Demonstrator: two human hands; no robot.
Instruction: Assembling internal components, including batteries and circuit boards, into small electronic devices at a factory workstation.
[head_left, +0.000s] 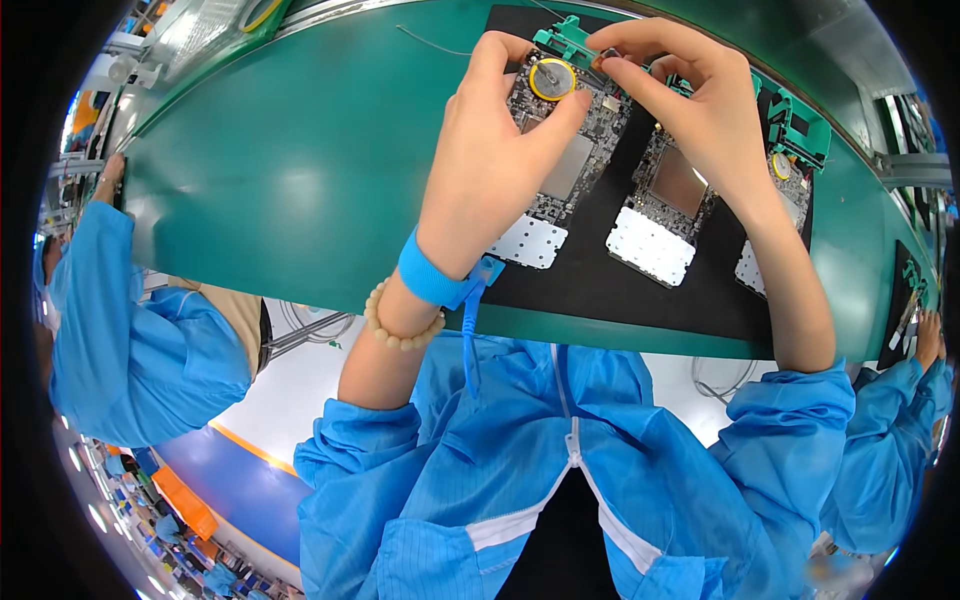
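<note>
The leftmost circuit board (pixel 603 125) lies on a black mat, with a round, yellow-rimmed coin cell (pixel 552 78) near its far end. My left hand (pixel 485 165) grips this board, index finger and thumb on either side of the coin cell. A green plastic holder (pixel 566 38) sits at the board's far end. Beside that holder, my right hand (pixel 715 105) pinches a small dark and copper-coloured part (pixel 604 58), mostly covered by the fingertips. Below my right hand lies a second circuit board (pixel 682 182); its far end is partly hidden by the hand.
A third circuit board (pixel 790 185) with a green holder (pixel 798 128) lies partly behind my right forearm. The black mat (pixel 590 290) rests on a green table (pixel 280 190). My left wrist wears a blue strap (pixel 430 268) with a cord. Co-workers in blue sleeves (pixel 150 340) are at both sides.
</note>
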